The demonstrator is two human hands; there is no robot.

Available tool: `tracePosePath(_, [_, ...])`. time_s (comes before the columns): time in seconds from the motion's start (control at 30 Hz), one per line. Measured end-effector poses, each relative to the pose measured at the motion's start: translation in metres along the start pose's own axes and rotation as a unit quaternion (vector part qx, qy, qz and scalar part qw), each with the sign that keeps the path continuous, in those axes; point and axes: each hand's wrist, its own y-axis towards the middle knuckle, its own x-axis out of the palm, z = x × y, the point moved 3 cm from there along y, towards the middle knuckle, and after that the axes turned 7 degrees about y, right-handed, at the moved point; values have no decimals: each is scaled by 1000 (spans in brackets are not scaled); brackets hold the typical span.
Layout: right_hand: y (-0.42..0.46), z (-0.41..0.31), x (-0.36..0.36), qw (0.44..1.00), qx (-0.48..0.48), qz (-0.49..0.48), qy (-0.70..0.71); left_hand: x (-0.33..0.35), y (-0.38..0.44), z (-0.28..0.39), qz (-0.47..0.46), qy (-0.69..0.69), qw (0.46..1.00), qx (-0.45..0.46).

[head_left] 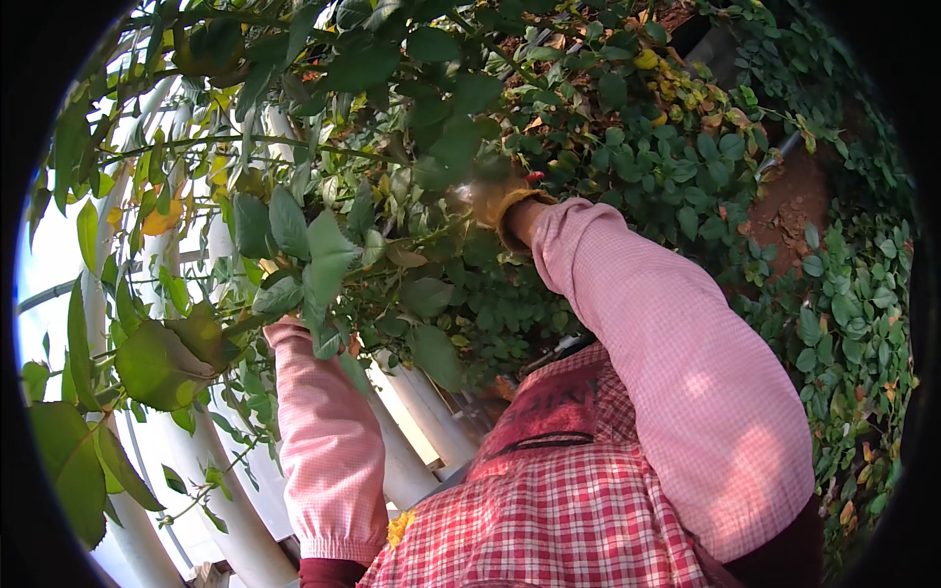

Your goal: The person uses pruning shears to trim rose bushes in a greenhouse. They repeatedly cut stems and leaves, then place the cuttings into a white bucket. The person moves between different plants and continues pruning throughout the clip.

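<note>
My right hand (500,202), in a yellow-brown work glove, reaches in among the leafy stems near the middle of the view. A small red piece (534,176) shows beside the glove, and its fingers are blurred and partly behind leaves. Low on the left, my left hand (283,294) is mostly covered by rose-like foliage (323,253); only a bit of it shows above the pink checked sleeve (323,426). What either hand holds cannot be made out. A thorny-looking green stem (257,140) runs across above both hands.
White tubes or posts (213,485) stand at the left and below. Low leafy plants (853,316) spread on the right beside bare reddish soil (794,206), with a metal rod (779,154) there. Yellowing leaves (687,95) hang at the upper right. Large leaves (154,364) crowd the near left.
</note>
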Motion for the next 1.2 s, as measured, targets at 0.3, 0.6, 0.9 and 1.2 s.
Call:
tracePosePath(0.3, [15, 17, 15, 996, -60, 69, -19, 13, 14, -10, -9, -8, 1000, -13])
tracePosePath(0.6, [-61, -3, -66, 997, 34, -44, -54, 2, 35, 3, -9, -24, 1000, -3])
tracePosePath(0.9, [-176, 11, -23, 973, 115, -75, 183, -32, -1, 26, -1, -48, 999, 15])
tracePosePath(1.2, [-222, 0, 10, 943, 78, -126, 299, -44, -144, 45, 70, -78, 994, -38])
